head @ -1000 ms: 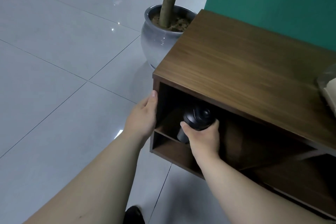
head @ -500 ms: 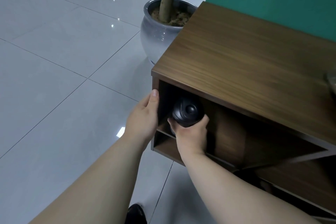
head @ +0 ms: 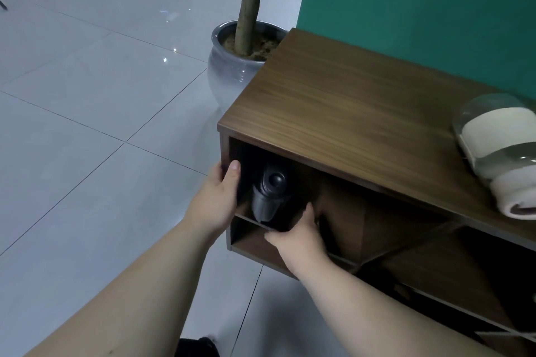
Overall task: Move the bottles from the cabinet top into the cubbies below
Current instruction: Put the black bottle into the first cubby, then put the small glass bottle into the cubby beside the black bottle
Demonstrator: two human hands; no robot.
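1. Fingers of the right hand are spread loosely and hold nothing; they reach into the mouth of the upper left cubby, the thumb lying along the shelf edge, just beside the base of the black bottle but apart from it.
2. Left hand grips the cabinet's left side panel: the thumb wraps over the front edge into the cubby opening, and the other fingers are hidden behind the panel.
3. Black bottle stands in that upper left cubby, close to the left wall, on the shelf that divides it from the lower cubby. Its domed dark cap points toward the camera and its body looks tilted; whether it leans on the wall I cannot tell.
4. Both bare forearms stretch in from the bottom edge, the left to the cabinet corner, the right to the cubby mouth.
5. Wooden cabinet has a dark walnut top, bare across its left and middle parts. To the right below the top, further cubbies are formed by slanted dividers, their insides dark.
6. Clear bottle with pale bands lies on its side at the right end of the cabinet top, partly cut off by the frame edge.
7. Grey ceramic planter with a tree trunk stands on the floor just behind the cabinet's left end.
8. Green wall rises behind the cabinet, and pale glossy floor tiles fill the left side.
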